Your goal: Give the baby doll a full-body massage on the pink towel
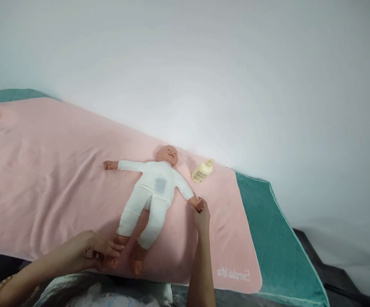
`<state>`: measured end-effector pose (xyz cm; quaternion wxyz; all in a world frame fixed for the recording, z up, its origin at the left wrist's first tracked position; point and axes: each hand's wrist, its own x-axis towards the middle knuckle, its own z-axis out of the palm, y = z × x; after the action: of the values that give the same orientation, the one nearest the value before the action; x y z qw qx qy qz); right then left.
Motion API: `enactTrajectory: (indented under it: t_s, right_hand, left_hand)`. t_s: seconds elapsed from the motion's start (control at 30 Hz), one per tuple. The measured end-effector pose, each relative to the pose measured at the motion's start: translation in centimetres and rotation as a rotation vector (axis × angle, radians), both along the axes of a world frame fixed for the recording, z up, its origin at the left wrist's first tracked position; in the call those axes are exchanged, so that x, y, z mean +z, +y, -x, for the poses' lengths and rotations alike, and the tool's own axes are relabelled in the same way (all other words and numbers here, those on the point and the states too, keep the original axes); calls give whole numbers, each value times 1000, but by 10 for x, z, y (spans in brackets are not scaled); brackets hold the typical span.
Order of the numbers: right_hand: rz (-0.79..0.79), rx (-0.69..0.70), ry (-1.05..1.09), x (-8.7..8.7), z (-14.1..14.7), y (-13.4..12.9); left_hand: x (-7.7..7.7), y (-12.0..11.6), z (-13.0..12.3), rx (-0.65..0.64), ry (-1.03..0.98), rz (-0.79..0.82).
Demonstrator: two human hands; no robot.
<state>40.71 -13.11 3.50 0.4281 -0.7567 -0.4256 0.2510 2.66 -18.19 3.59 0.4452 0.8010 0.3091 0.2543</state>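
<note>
A baby doll (154, 181) in a white cloth suit lies on its back on a pink blanket (66, 170), its head toward the wall and its feet toward me. My left hand (97, 248) is curled around the doll's foot (111, 261) at the blanket's near edge, partly hiding it. Around the doll's hand (197, 204) on the right, the fingers of my right hand (202, 215) are closed. Just beyond that arm, a pale yellow bottle (202, 171) lies on the blanket, its cap pointing toward the wall.
Green cloth (268, 230) shows under the blanket at the right and far left. A white wall (204, 76) rises along the far edge. Dark furniture (338, 277) stands at the lower right. White lettering (233, 273) marks the blanket's near right corner.
</note>
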Motion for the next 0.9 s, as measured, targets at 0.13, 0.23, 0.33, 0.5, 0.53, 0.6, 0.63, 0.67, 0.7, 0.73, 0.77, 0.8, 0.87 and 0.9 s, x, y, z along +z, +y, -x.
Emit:
enactTrajectory:
  t_s: [0.13,0.23,0.33,0.5,0.53,0.6,0.63,0.67,0.7,0.73,0.77,0.8,0.87,0.9]
  right_hand:
    - [-23,41,1,-2,4,-6]
    - [-51,15,28,-4,3,-6]
    - [-110,-35,87,0,4,-3]
    - [-232,0,116,23,26,3]
    - [-247,30,101,28,34,4]
    - [-302,116,50,34,52,7]
    - [-338,169,16,35,61,8]
    - [-368,232,-20,35,71,10]
    - [-390,297,-57,34,79,11]
    - [-404,359,-94,31,87,12]
    - [-410,413,-135,28,94,14]
    - [-411,457,-178,24,100,15]
    - [-399,512,-274,15,108,16]
    - [-389,528,-320,11,111,16]
  left_hand:
    - [12,-1,-7,-135,2,245]
    - [12,-3,-6,-81,-65,273]
    - [2,-3,0,-58,-87,293]
    - [-8,4,9,49,-112,158]
    - [-7,6,10,85,-142,98]
    - [-1,13,8,154,-196,-23]
    - [2,17,5,185,-218,-81]
    - [6,21,2,215,-235,-133]
    - [10,25,-3,245,-247,-177]
    - [14,30,-8,276,-253,-213]
    - [18,34,-13,308,-255,-241]
    - [21,39,-18,339,-259,-263]
    - [25,49,-28,390,-264,-286]
    - [27,54,-32,408,-271,-297]
